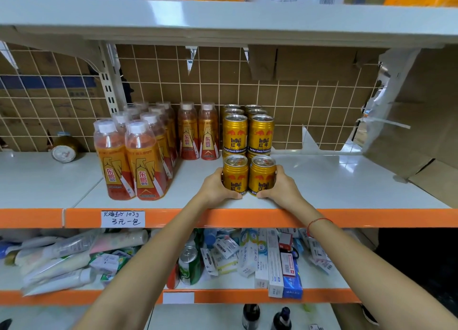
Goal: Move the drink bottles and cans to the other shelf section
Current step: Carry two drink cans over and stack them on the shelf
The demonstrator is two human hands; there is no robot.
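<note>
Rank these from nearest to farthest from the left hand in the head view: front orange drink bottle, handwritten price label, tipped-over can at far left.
1. handwritten price label, below-left on the shelf edge.
2. front orange drink bottle, left of the left hand.
3. tipped-over can, far left, by the grid.

Eleven orange bottles (138, 156), about ten gold cans (247, 141).

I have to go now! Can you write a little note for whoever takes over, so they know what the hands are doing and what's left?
Left hand and right hand each grip one gold can: front pair of cans near the shelf edge. 
Stacked gold cans stand behind; orange bottles sit left. 
One can lying on its side in the left section. 
Done: cannot tell. 
Left: presumably all of these.
</note>
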